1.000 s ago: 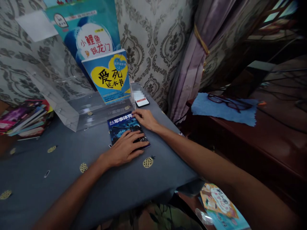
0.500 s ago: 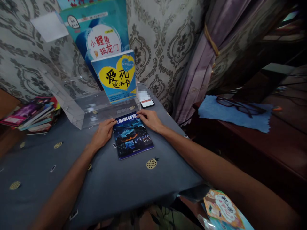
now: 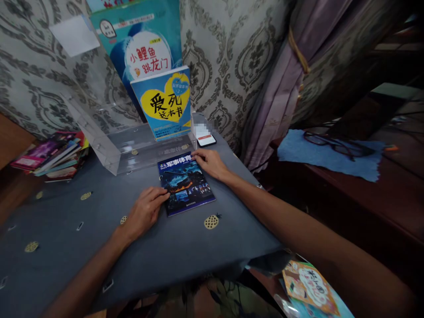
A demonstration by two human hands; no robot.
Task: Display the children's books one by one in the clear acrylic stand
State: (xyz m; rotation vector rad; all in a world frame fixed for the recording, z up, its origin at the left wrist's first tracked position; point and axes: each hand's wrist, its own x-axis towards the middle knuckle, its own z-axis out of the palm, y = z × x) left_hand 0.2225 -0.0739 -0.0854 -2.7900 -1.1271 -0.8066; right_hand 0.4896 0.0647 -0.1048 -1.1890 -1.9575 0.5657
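A dark blue book (image 3: 185,183) with a night scene on its cover lies flat on the grey tablecloth (image 3: 99,229). My left hand (image 3: 145,211) rests at the book's left edge, fingertips touching the cover near its lower left. Over at the top right corner, my right hand (image 3: 209,162) presses its fingers down. Neither hand lifts the book. Just behind it stands a clear acrylic rack (image 3: 112,145) holding an upright blue book with a yellow heart (image 3: 164,104) and a taller teal book (image 3: 145,44).
A phone (image 3: 205,139) lies by the rack's right end. A pile of books (image 3: 53,154) sits at the left. A curtain (image 3: 274,88) hangs at the right, beside a wooden surface with a blue cloth (image 3: 327,157) and glasses (image 3: 338,143). More books (image 3: 308,287) lie below the table edge.
My left hand slid off the cover to the book's top left corner, then down its left edge. The right hand stayed at the top right corner.
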